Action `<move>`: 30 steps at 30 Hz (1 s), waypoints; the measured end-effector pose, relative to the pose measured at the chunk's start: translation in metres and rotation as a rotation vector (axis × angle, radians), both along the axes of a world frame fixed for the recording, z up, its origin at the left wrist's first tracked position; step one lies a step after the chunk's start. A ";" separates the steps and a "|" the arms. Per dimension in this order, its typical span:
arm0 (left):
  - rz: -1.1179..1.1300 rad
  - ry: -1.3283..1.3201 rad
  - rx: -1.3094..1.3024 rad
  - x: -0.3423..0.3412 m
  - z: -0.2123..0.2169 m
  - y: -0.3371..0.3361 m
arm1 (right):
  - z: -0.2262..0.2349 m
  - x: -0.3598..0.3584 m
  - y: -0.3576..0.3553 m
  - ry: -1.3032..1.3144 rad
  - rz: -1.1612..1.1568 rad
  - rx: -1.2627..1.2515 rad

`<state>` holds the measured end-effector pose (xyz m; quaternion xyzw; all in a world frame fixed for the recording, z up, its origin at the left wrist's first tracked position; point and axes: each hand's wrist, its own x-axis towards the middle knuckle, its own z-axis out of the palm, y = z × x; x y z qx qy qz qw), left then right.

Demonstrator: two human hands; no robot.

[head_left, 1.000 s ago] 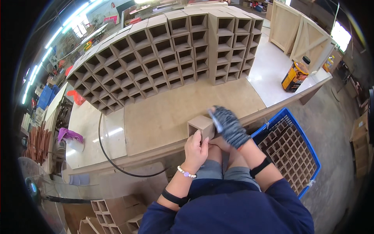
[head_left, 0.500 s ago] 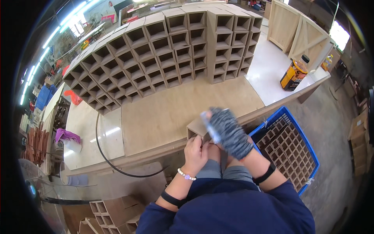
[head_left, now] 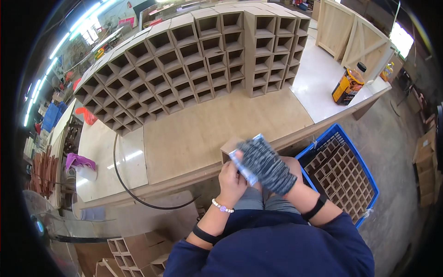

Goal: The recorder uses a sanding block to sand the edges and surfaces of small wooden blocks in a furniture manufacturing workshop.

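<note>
Lower and closer to the body than half a second ago is the gloved right hand (head_left: 267, 166), clamped on a pale flat block (head_left: 243, 169); blur hides its fingers' detail. Just beside, the bare left hand (head_left: 232, 182) grips the near end of a small brown box (head_left: 230, 146), probably to steady it at the table's (head_left: 198, 134) edge. At right, a blue crate (head_left: 375, 193) of boxes (head_left: 344, 171) stands within reach. Farther back, stacked boxes (head_left: 249, 55) stand in columns, likely to save space.
</note>
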<state>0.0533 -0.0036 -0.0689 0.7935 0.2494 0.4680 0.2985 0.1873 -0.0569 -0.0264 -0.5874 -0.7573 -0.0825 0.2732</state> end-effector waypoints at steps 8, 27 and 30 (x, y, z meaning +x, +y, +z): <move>0.020 0.085 0.001 0.002 0.006 -0.002 | -0.007 0.020 0.005 -0.091 -0.184 -0.069; -0.138 -0.006 -0.501 -0.006 0.012 0.003 | -0.036 0.062 0.009 -0.162 -0.472 -0.141; -0.340 -0.400 -0.822 -0.012 0.019 0.008 | -0.017 0.064 0.003 0.049 -0.416 0.039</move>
